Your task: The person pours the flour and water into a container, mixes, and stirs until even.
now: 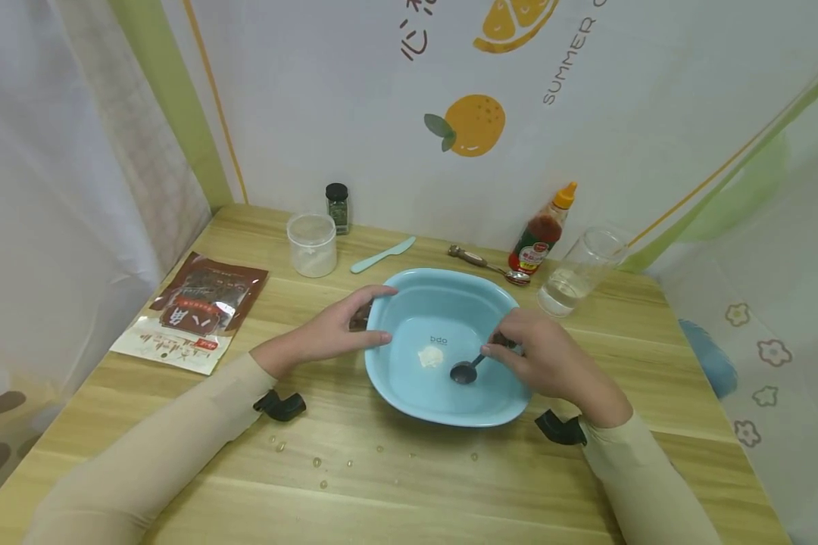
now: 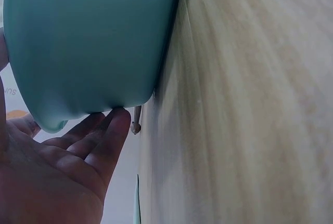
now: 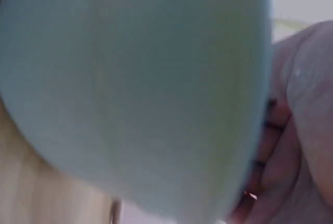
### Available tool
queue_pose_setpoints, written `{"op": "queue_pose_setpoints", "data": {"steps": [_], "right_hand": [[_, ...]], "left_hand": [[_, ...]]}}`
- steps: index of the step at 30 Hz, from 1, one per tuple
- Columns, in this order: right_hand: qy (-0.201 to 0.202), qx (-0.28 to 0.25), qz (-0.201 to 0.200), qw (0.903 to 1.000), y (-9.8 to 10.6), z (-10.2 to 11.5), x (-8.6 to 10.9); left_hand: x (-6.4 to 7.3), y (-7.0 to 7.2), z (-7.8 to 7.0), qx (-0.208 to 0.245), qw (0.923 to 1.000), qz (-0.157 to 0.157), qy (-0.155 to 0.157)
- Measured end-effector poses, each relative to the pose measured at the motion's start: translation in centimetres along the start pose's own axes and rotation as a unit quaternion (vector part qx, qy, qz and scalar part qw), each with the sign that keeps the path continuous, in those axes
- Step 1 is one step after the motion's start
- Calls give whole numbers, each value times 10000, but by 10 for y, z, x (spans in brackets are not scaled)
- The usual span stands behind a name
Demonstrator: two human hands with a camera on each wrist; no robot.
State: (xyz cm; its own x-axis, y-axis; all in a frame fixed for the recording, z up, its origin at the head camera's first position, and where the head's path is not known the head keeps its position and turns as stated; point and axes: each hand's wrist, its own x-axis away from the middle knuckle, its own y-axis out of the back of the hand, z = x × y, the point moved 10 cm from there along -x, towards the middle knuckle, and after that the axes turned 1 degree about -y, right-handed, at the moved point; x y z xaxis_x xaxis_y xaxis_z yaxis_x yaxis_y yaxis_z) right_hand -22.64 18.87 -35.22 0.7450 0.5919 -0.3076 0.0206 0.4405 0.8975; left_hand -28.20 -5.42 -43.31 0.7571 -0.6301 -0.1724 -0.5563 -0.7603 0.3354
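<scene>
A light blue plastic basin [image 1: 416, 409] stands on the wooden table, with a small patch of white powder [image 1: 430, 356] on its bottom. My left hand [image 1: 334, 325] holds the basin's left rim, the thumb over the edge; in the left wrist view its fingers [image 2: 112, 141] lie against the outer wall. Over the basin's right side, my right hand [image 1: 552, 356] pinches the handle of a small dark spoon [image 1: 463, 372]. The spoon's bowl is low inside the basin, right of the powder. In the right wrist view the basin wall [image 3: 156, 94] hides the spoon.
Behind the basin are a clear tub of white powder [image 1: 312, 253], a black-lidded spice jar [image 1: 338, 210], a pale blue knife [image 1: 384, 255], a metal spoon [image 1: 484, 263], a sauce bottle [image 1: 537, 238] and a tilted-looking glass [image 1: 572, 280]. A brown-and-white packet [image 1: 194, 314] lies left. Water drops [image 1: 316, 462] dot the front.
</scene>
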Motion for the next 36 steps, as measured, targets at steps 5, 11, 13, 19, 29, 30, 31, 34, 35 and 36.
{"op": "queue_pose_setpoints", "data": {"steps": [5,11,13,19,29,30,31,34,35,36], "right_hand": [[87,-301,270,9991,-8,4,-9],[-616,198,-56,9979,5,-18,-10],[-376,-31,140,9992,3,-12,-10],[-303,-264,443,9982,-5,-10,-20],[-271,-498,721,9958,-9,-10,-25],[-360,-402,677,9962,-8,-13,-27],[-497,-311,619,9964,-7,-16,-28],[-695,-214,614,9955,-4,-22,-26],[-587,-287,684,9955,-5,-20,-26],[-461,-376,780,9952,-6,-16,-26]], "left_hand": [[-1,0,0,-12,10000,7,5],[-2,-1,-1,-39,10000,58,-37],[-3,-2,-1,-35,10000,82,-37],[-2,1,-1,-14,10000,37,-4],[-2,0,0,10,10000,54,-37],[-2,0,0,22,10000,48,-23],[-1,0,0,27,10000,52,-19],[-1,-1,1,33,10000,82,-1],[0,-2,0,39,9999,95,-5],[0,-2,0,61,9999,105,-13]]}}
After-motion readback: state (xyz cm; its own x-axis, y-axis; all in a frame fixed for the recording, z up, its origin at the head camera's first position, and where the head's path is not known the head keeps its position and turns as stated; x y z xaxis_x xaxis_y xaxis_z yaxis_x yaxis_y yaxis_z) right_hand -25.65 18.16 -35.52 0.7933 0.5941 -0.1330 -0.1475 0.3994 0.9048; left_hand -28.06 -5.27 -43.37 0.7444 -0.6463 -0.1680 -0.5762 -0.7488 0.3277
